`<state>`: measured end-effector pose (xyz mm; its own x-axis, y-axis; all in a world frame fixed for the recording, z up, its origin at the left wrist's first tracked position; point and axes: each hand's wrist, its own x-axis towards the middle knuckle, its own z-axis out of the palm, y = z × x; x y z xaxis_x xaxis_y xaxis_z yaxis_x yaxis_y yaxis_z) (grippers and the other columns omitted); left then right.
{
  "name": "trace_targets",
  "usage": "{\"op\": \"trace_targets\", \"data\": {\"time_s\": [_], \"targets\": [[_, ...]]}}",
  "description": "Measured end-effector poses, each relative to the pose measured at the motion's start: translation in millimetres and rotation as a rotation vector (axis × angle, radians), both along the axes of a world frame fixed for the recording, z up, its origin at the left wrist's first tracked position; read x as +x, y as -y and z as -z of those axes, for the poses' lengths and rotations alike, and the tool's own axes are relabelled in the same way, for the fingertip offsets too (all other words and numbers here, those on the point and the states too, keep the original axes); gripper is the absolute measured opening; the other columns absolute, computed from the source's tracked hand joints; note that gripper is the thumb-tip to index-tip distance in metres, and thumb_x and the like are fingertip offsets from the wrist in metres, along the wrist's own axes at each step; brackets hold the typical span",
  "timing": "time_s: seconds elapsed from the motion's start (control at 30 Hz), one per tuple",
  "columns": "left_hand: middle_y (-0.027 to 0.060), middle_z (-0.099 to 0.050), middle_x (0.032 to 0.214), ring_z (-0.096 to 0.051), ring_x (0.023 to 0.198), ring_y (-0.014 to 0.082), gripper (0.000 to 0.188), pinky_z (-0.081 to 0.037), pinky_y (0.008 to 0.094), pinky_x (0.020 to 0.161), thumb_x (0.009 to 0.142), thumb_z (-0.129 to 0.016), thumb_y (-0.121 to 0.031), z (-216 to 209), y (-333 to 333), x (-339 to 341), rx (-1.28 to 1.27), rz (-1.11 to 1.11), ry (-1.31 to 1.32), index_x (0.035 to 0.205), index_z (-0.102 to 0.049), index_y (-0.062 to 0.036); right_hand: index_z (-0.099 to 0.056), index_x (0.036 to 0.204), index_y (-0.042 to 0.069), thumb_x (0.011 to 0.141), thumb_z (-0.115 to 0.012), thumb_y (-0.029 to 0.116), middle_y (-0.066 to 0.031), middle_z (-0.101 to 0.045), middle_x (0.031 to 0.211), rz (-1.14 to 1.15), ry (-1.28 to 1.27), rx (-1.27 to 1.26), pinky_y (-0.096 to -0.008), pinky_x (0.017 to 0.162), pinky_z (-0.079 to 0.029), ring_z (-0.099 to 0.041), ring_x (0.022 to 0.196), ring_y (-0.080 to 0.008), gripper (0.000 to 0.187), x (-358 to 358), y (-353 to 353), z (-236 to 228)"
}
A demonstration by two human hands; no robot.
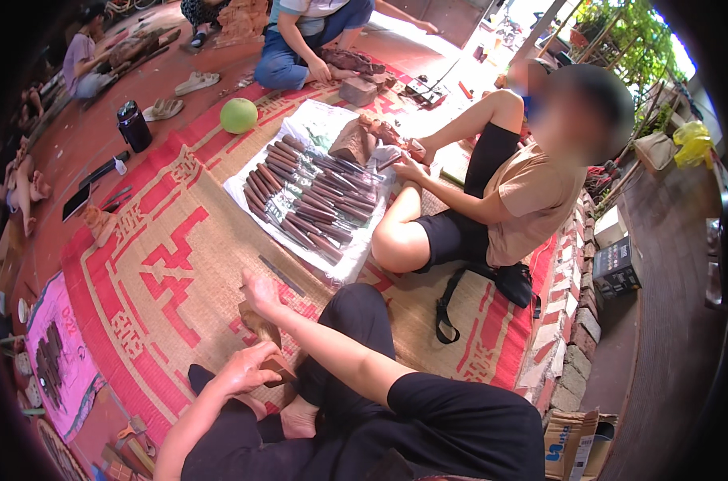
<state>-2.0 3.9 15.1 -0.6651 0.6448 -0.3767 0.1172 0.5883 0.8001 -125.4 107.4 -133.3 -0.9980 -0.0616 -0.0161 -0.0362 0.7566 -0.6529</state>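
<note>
My left hand is closed around the near end of a brown wooden piece, held low between my crossed legs. The near end looks like a smooth reddish block; the far part is paler and rougher. My right hand is at the piece's far end, its arm reaching across my raised knee. Its fingers are too small and blurred to show whether they grip. A thin dark flat strip lies on the mat just beyond my right hand.
Several wooden-handled carving tools lie on a white sheet ahead. A person sits at right, hands at a wood carving. A green round fruit, dark flask and pink sheet surround the patterned mat.
</note>
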Motion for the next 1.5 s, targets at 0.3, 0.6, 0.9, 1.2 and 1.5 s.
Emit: {"op": "trace_targets", "data": {"time_s": [0.3,0.6,0.9,1.2,1.5], "targets": [[0.0104,-0.061,0.103,-0.062,0.100,0.0314,0.038,-0.048,0.0392,0.083,0.074,-0.076,-0.015,2.2,8.3,4.5,0.015,-0.065,0.010,0.106,-0.056,-0.0098,-0.062,0.078,0.006,0.071,-0.071,0.018,-0.0118,-0.067,0.076,-0.383,0.095,-0.477,-0.0407,0.067,-0.050,-0.066,0.075,-0.0302,0.016,22.4,-26.1,-19.9],[0.0112,-0.061,0.104,-0.062,0.101,0.0321,0.041,-0.048,0.0407,0.084,0.073,-0.074,-0.022,11.6,13.0,5.0,0.034,-0.040,0.016,0.107,-0.056,-0.0097,-0.060,0.082,0.006,0.076,-0.071,0.019,-0.0127,-0.067,0.078,-0.047,0.038,-0.256,-0.0414,0.069,-0.049,-0.065,0.077,-0.0329,0.018,3.2,-28.5,-13.0],[0.0105,-0.061,0.103,-0.062,0.099,0.0310,0.039,-0.048,0.0387,0.084,0.074,-0.075,-0.019,18.3,10.3,0.3,0.082,-0.145,0.045,0.108,-0.056,-0.0101,-0.063,0.083,0.006,0.074,-0.072,0.023,-0.0153,-0.067,0.078,-0.234,0.148,-0.324,-0.0413,0.071,-0.049,-0.066,0.079,-0.0330,0.022,26.6,-23.7,-25.1],[0.0106,-0.061,0.103,-0.062,0.100,0.0316,0.039,-0.048,0.0396,0.083,0.075,-0.075,-0.020,11.5,8.3,4.7,0.039,-0.044,-0.011,0.108,-0.055,-0.0104,-0.062,0.086,0.006,0.078,-0.071,0.023,-0.0157,-0.066,0.077,-0.080,0.026,-0.400,-0.0419,0.069,-0.048,-0.065,0.079,-0.0334,0.021,13.9,-36.2,-8.2],[0.0110,-0.062,0.103,-0.062,0.100,0.0322,0.038,-0.048,0.0394,0.084,0.075,-0.074,-0.018,14.5,8.8,0.3,0.096,-0.171,0.068,0.107,-0.055,-0.0091,-0.061,0.084,0.004,0.079,-0.068,0.021,-0.0137,-0.068,0.078,-0.120,0.040,-0.241,-0.0377,0.068,-0.049,-0.067,0.078,-0.0271,0.019,26.7,-21.6,-11.2]]}}
